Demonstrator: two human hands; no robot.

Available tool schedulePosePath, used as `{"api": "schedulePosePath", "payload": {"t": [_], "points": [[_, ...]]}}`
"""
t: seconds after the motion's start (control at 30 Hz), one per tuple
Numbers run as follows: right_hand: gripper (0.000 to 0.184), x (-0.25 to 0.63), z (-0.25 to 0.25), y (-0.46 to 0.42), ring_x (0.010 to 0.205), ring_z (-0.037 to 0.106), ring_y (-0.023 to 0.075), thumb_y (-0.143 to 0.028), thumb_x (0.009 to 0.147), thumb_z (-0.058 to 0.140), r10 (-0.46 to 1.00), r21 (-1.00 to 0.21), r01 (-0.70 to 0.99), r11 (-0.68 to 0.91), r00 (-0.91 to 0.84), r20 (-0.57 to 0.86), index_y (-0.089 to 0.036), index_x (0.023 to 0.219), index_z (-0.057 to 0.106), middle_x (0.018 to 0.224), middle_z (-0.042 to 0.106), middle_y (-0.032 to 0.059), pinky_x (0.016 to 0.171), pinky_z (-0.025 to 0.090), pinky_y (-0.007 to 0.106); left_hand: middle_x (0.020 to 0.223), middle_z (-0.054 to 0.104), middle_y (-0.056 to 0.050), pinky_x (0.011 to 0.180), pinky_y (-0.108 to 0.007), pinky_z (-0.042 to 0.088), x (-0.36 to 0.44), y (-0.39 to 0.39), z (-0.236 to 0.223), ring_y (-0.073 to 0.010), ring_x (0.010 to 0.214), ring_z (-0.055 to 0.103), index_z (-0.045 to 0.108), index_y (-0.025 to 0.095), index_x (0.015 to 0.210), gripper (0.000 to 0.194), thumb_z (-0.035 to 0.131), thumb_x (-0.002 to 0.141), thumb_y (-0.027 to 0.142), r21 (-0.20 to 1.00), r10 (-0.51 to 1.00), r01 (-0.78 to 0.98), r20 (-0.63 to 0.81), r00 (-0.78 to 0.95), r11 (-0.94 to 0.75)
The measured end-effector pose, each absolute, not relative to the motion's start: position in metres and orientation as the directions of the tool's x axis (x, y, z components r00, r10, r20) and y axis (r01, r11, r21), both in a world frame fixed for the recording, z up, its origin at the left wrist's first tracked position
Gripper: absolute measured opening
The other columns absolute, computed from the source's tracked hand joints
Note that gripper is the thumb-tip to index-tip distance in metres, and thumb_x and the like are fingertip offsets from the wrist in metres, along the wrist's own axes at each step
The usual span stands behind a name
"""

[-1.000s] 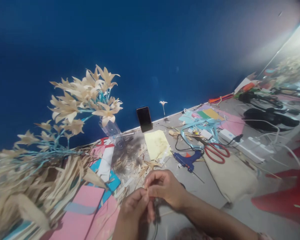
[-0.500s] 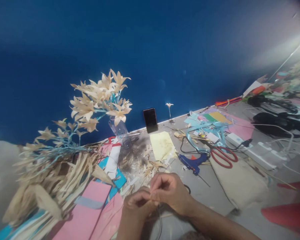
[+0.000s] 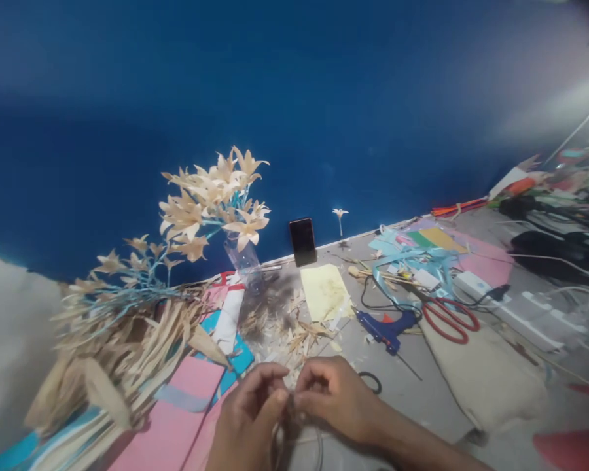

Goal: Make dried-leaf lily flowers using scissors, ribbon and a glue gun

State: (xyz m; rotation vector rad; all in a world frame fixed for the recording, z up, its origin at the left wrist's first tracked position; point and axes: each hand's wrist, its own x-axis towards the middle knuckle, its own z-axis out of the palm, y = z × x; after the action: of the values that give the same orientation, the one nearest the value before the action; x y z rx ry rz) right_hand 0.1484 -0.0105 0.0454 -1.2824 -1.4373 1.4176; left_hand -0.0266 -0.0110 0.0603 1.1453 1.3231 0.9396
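Observation:
My left hand [image 3: 250,409] and my right hand [image 3: 338,398] are close together at the bottom middle, fingertips nearly meeting. The right thumb and forefinger are pinched; whatever lies in them is too small and blurred to name. My left fingers curl with the thumb towards the same spot, and their hold is likewise unclear. A thin grey wire-like strand [image 3: 319,448] hangs below the hands. Just beyond them lie dry husk scraps [image 3: 307,337] and a yellow paper sheet [image 3: 324,294]. To the right rests a blue glue gun [image 3: 385,329].
Cream husk flowers [image 3: 211,203] stand in a clear plastic holder [image 3: 245,265] at the left, above a husk heap [image 3: 98,366] and pink paper [image 3: 164,425]. A phone [image 3: 303,242] leans on the wall. Red-handled scissors [image 3: 451,320] and a power strip [image 3: 525,314] lie right.
My hands have drawn slightly apart, the left one moving left and opening its curl a little. The whole view has shifted, so the surroundings appear a bit further right and lower.

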Motion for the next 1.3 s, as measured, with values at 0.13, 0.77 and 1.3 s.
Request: {"api": "schedulePosePath", "payload": {"t": [0.13,0.77,1.3], "points": [[0.005,0.149,0.046,-0.016,0.061,0.050,0.0110,-0.014,0.071,0.071,0.962,-0.932,0.363,0.011,-0.259,-0.089,-0.017,0.074,0.073,0.063,0.063,-0.0043,0.059,0.033,0.021,0.069,0.067,-0.004,0.064,-0.026,0.043,-0.032,-0.013,0.072,-0.0198,0.069,0.059,0.070,0.020,0.066,0.014,0.066,0.077,0.028,0.917,0.967,0.384,-0.191,0.172,0.113],[0.006,0.157,0.030,-0.015,0.069,0.055,0.0138,-0.017,0.083,0.063,0.976,-0.874,0.463,0.144,-0.212,0.049,-0.019,0.078,0.066,0.074,0.064,-0.0008,0.066,0.037,0.024,0.067,0.061,0.000,0.060,-0.027,0.040,-0.032,-0.022,0.054,-0.0162,0.064,0.056,0.058,0.021,0.065,0.021,0.057,0.086,0.024,0.770,0.996,0.632,0.074,0.051,-0.090],[0.010,0.149,0.035,-0.009,0.066,0.058,0.0147,-0.024,0.074,0.062,0.973,-0.989,0.013,-0.150,-0.177,-0.150,-0.017,0.077,0.069,0.069,0.065,0.0001,0.062,0.045,0.025,0.075,0.066,0.000,0.067,-0.024,0.047,-0.009,-0.027,0.043,-0.0142,0.072,0.063,0.065,0.020,0.074,0.015,0.061,0.086,0.012,0.807,0.936,0.484,0.344,0.081,-0.338]]}}
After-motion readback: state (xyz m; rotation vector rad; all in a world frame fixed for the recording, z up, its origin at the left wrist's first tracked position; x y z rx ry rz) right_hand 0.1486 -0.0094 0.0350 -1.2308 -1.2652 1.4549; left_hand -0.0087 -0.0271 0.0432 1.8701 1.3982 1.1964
